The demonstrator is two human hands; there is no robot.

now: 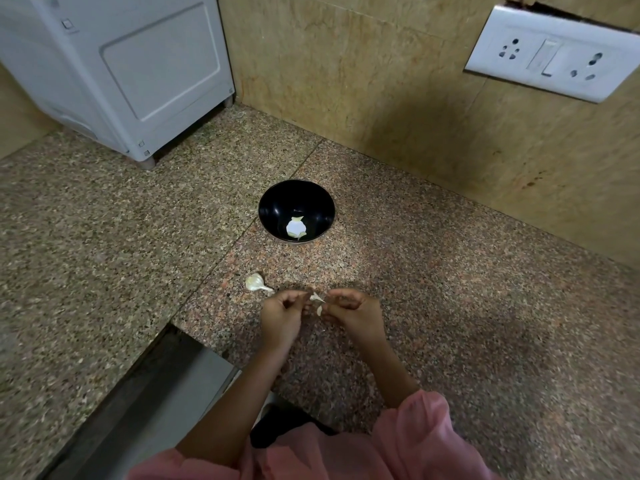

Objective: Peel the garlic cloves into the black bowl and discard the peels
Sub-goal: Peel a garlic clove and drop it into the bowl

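A black bowl (277, 202) stands on the speckled granite counter and holds a white garlic piece (295, 228) with a few pale bits beside it. In front of the bowl, my left hand (282, 315) and my right hand (353, 311) meet, fingers curled, both pinching a small garlic clove (317, 299) with loose white peel sticking out between them. A piece of garlic with a papery stalk (255, 283) lies on the counter just left of my left hand.
A white appliance (114, 71) stands at the back left on short feet. Tiled walls close the corner behind the bowl, with a white socket plate (550, 53) at upper right. The counter edge drops to a steel sink (162, 393) at the lower left.
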